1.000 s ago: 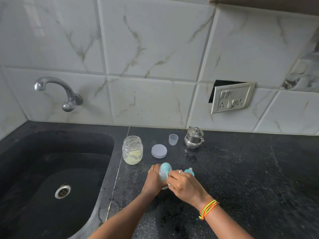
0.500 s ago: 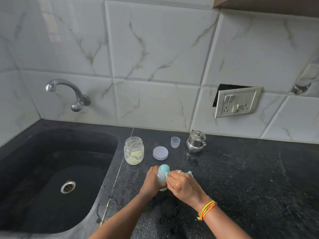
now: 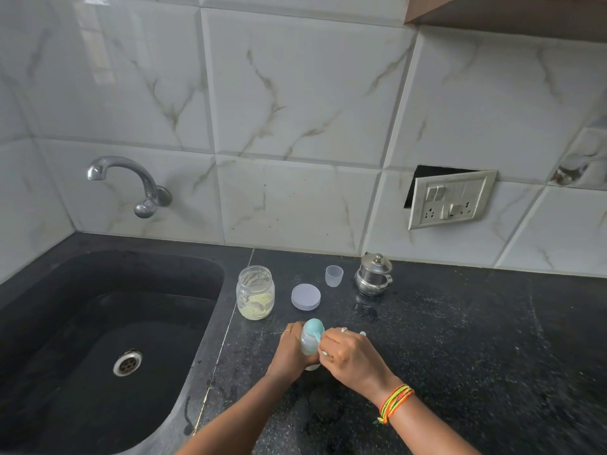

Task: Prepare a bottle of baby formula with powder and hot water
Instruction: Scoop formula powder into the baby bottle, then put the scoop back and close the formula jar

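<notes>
A small translucent baby bottle [image 3: 308, 345] stands on the black counter, and my left hand [image 3: 290, 351] is wrapped around its left side. My right hand [image 3: 351, 356] pinches the handle of a teal spoon [image 3: 313, 326], whose bowl lies over the bottle's mouth. Behind and to the left stands an open glass jar [image 3: 255, 293] with pale yellowish powder in its bottom. Its lilac lid [image 3: 305, 297] lies flat beside it. A bit of a teal bottle top [image 3: 362, 333] shows behind my right hand, mostly hidden.
A small clear cup [image 3: 334, 275] and a lidded steel pot [image 3: 373, 274] stand near the tiled wall. A black sink [image 3: 98, 323] with a tap [image 3: 138, 185] fills the left. A loose socket plate [image 3: 451, 198] hangs on the wall at right.
The view has shifted a little, so the objects sit lower and further right in frame. Both hands stay at the bottle with the spoon at its mouth.
</notes>
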A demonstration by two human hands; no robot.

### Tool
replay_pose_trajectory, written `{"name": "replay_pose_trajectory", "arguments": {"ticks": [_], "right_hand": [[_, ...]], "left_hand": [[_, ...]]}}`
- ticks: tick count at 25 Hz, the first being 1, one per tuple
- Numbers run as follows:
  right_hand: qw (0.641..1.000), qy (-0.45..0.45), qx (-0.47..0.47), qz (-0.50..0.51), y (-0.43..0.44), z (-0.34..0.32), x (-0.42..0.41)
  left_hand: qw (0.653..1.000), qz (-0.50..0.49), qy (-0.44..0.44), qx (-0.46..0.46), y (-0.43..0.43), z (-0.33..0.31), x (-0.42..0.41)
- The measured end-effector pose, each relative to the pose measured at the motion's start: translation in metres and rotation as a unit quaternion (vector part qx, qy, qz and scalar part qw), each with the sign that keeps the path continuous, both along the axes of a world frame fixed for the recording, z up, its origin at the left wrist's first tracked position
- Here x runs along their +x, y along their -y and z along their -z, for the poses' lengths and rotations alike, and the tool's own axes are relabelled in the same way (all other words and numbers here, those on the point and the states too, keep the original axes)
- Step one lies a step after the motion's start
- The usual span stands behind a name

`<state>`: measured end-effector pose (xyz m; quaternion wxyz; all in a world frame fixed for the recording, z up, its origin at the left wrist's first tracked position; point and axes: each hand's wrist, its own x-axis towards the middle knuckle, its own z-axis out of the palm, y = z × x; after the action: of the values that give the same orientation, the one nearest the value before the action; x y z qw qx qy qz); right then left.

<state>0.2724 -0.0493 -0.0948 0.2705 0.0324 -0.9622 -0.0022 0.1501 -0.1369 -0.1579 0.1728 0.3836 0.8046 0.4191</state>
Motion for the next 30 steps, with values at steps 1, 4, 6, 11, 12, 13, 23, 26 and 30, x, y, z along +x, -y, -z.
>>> {"name": "replay_pose_trajectory", "arguments": {"ticks": [1, 4, 6, 11, 12, 13, 23, 26, 30], "right_hand": [[1.0, -0.006, -0.003, 0.002, 0.0, -0.001, 0.0], [0.99, -0.052, -0.115, 0.058, -0.001, -0.011, -0.001], [0.944, -0.104, -0.282, 0.139, 0.0, -0.022, -0.004], [0.669, -0.186, -0.7, 0.166, -0.01, -0.042, -0.021], [0.62, -0.199, -0.743, 0.152, -0.013, -0.043, -0.027], [0.581, -0.208, -0.774, 0.142, -0.016, -0.044, -0.032], [0.702, -0.025, -0.698, 0.14, -0.055, -0.019, -0.124], [0.801, 0.061, -0.572, 0.166, -0.064, -0.003, -0.145], [0.894, 0.237, -0.349, 0.152, -0.075, 0.03, -0.168]], "left_hand": [[1.0, 0.001, 0.003, -0.002, 0.0, 0.0, -0.001], [1.0, 0.019, 0.015, -0.005, 0.001, 0.001, -0.004], [0.998, 0.021, 0.056, 0.009, 0.007, -0.002, -0.005], [0.996, 0.002, 0.072, 0.055, 0.032, -0.012, -0.019], [0.995, -0.01, 0.068, 0.067, 0.039, -0.014, -0.024], [0.995, -0.028, 0.063, 0.078, 0.045, -0.016, -0.028], [0.978, -0.176, 0.024, 0.105, 0.072, -0.023, -0.084], [0.977, -0.187, 0.055, 0.09, 0.066, -0.021, -0.099], [0.979, -0.173, 0.09, 0.054, 0.051, -0.016, -0.116]]}}
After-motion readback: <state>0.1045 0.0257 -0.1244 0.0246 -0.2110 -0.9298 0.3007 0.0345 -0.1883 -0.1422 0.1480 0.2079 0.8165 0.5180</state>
